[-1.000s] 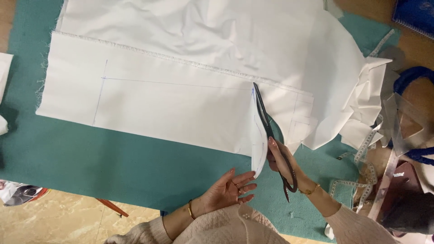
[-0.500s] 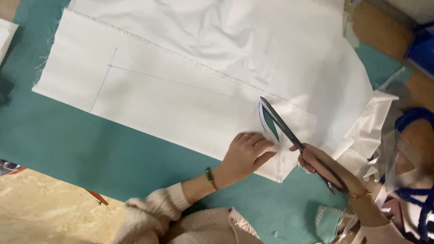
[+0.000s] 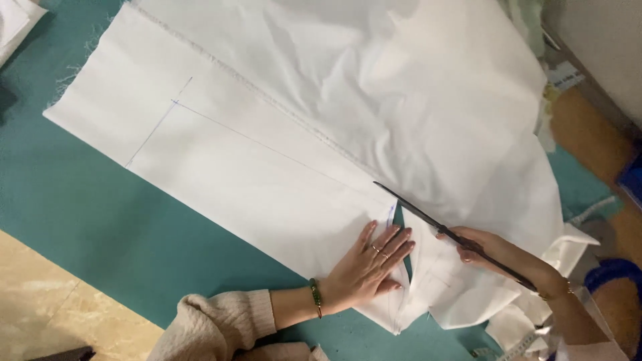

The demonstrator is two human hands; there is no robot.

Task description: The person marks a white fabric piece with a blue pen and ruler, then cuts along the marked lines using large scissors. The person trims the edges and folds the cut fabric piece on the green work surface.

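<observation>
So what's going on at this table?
A person is cutting white cloth spread on a green mat. The left hand lies flat on the cloth beside the cut, pinning it down. The right hand holds long dark scissors, blades pointing along a thin drawn line. The cut is only just started at the near edge.

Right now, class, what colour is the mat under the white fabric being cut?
Teal green, a plain cutting mat, seen best in the head view.
</observation>
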